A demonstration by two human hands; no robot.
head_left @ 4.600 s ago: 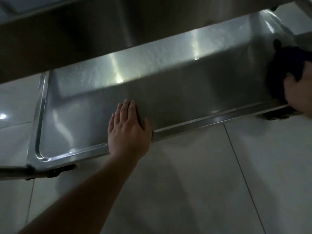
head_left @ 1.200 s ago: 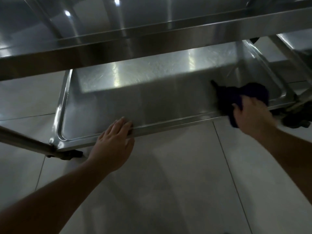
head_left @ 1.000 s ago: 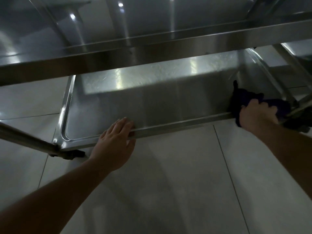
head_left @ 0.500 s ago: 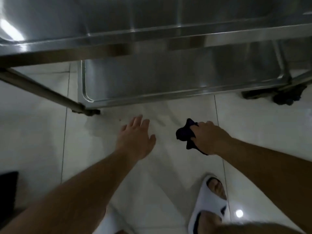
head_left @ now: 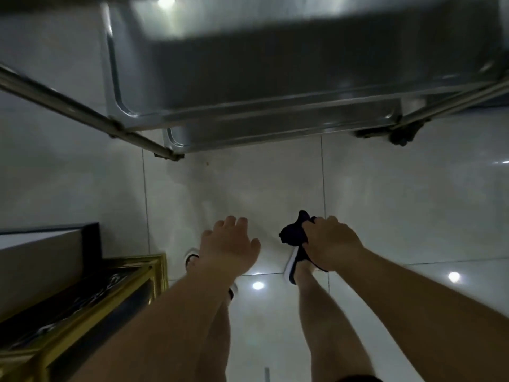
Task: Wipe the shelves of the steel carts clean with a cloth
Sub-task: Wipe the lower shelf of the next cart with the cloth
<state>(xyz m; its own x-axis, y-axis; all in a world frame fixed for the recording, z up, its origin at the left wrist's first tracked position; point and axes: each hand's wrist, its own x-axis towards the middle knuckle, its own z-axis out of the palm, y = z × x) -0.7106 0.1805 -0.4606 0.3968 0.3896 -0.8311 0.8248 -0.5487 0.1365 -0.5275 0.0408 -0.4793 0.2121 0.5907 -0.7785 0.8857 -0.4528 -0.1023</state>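
The steel cart fills the top of the head view, its upper shelf [head_left: 275, 78] above the bottom shelf rim [head_left: 275, 135]. My right hand [head_left: 330, 241] grips a bunched dark cloth [head_left: 294, 232] in the air over the floor, well clear of the cart. My left hand [head_left: 225, 248] hangs beside it with loosely curled fingers and holds nothing. Both hands are nearer to me than the cart's front edge.
A slanted steel cart leg [head_left: 82, 111] runs down to the left front corner. A black caster [head_left: 399, 135] sits at the right corner. A gold-framed piece of furniture [head_left: 82, 293] stands at lower left. My feet in sandals [head_left: 292, 267] are on glossy white tiles [head_left: 399, 202].
Both hands left the bottom shelf and drew back toward me. The view rose and tilted down, so my legs and the gold-framed furniture now show.
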